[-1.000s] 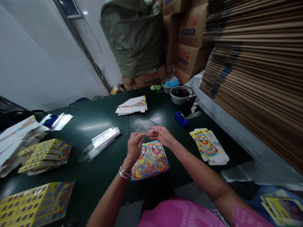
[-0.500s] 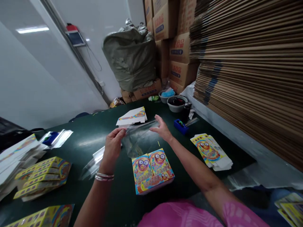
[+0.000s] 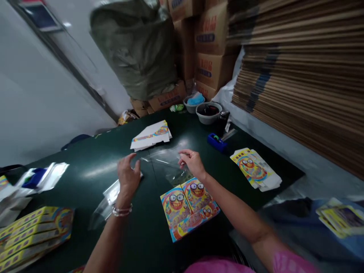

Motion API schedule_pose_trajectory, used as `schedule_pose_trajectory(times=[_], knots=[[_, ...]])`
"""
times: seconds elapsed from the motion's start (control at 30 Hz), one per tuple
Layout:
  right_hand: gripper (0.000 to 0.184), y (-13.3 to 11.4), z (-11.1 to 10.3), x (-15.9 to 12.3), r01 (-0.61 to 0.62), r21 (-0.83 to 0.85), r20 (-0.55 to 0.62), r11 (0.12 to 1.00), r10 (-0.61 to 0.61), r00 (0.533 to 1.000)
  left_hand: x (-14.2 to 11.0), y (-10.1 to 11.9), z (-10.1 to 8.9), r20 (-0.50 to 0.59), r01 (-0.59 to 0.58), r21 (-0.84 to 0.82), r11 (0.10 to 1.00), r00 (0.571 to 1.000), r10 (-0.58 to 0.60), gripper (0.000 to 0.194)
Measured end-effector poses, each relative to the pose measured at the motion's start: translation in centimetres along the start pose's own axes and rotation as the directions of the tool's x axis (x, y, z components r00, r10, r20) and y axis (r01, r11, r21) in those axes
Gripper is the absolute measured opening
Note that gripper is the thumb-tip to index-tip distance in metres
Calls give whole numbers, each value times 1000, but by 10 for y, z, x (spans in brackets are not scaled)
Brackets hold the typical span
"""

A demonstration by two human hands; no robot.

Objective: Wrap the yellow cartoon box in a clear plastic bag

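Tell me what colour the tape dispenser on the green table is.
The tape dispenser is bright blue, and it shows best in the head view.

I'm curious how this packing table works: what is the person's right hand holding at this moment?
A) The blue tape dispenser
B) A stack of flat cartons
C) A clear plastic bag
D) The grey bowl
C. The right hand grips the edge of the clear plastic bag, which hangs just above the printed flat carton, while the blue tape dispenser sits apart from it.
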State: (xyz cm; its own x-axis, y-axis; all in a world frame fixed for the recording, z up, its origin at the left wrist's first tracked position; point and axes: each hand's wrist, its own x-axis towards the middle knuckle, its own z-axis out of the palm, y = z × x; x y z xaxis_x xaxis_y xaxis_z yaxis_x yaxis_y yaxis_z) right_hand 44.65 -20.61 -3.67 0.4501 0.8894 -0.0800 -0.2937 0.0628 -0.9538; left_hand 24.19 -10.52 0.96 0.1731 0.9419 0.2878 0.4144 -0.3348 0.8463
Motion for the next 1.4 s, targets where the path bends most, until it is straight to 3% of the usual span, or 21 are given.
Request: schedule_pose_trajectory(times=[0.07,0.13,0.2,0.27,0.33,0.4,0.53,0.6,0.7,0.77,0.9,1.1,1.23,1.4], knots=[[21,14,-5,-7,-53,-19,-20,998,53,998,-9,4,18,94,-80,32,996,993,77,24],[24,27,-11,-16,-98,-35,-29,995,97,995,-14,8,45,283,-126,18,992,952,116,31],[25,37,-17,-25,-132,-50,-36,990,130,991,-14,6,75,493,-117,-14,993,863,108,38],[23,44,-24,-30,-153,-71,-43,986,151,988,-12,-2,102,662,-62,-47,997,745,78,30],[18,48,-33,-31,-156,-101,-49,983,151,987,-11,-14,120,761,2,-76,997,647,56,15],[13,50,-41,-26,-137,-146,-50,980,131,990,-10,-25,130,797,50,-101,994,602,51,12],[10,50,-52,-7,-89,-241,-54,966,78,995,-10,-37,140,770,75,-131,989,635,54,9],[10,51,-54,2,-82,-273,-55,959,69,996,-10,-39,142,709,43,-137,990,702,68,7],[11,54,-54,10,-79,-306,-44,949,69,997,-15,-40,143,527,-72,-107,992,841,118,2],[11,58,-53,13,-77,-317,-31,945,71,997,-21,-40,141,447,-162,-64,985,878,173,5],[14,66,-50,13,-67,-317,11,946,75,997,-29,-41,139,487,-278,-6,961,838,246,7],[16,71,-47,17,-71,-317,49,946,91,995,-27,-51,142,562,-352,52,934,784,264,15],[16,75,-45,23,-77,-349,48,934,100,994,-28,-59,147,564,-379,93,921,782,264,17],[13,78,-42,27,-52,-378,45,925,75,996,-30,-62,149,519,-356,130,925,820,242,17]])
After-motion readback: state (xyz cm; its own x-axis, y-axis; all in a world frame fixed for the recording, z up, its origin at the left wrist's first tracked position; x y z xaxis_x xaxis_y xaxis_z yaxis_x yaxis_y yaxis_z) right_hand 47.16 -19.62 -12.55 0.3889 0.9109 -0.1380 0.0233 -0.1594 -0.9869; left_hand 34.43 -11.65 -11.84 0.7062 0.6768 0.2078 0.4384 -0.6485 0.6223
